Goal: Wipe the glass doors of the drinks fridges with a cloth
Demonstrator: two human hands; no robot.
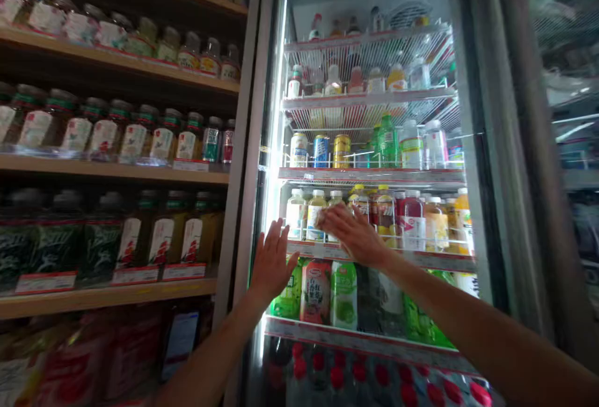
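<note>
My left hand [272, 263] is raised with its fingers stretched and spread, at the left side of the glass-fronted drinks cooler [253, 163]. It appears to lie against the glass, though contact is hard to confirm. My right hand [353, 232] reaches across the middle of the cooler front, slightly blurred, fingers extended and palm flat. A brownish patch by its fingertips may be a reflection; I cannot tell. Behind the hands stand pale-labelled bottles [296, 213], a red carton [315, 291] and a green-and-white carton [344, 294].
On the left, wooden shelves [116, 160] carry rows of jars and bottles. A phone with a lit screen [180, 341] is at lower left. Higher cooler shelves hold cans [341, 151] and a green bottle [387, 142]; red-capped bottles [337, 377] fill the bottom. Another dark frame [505, 145] stands right.
</note>
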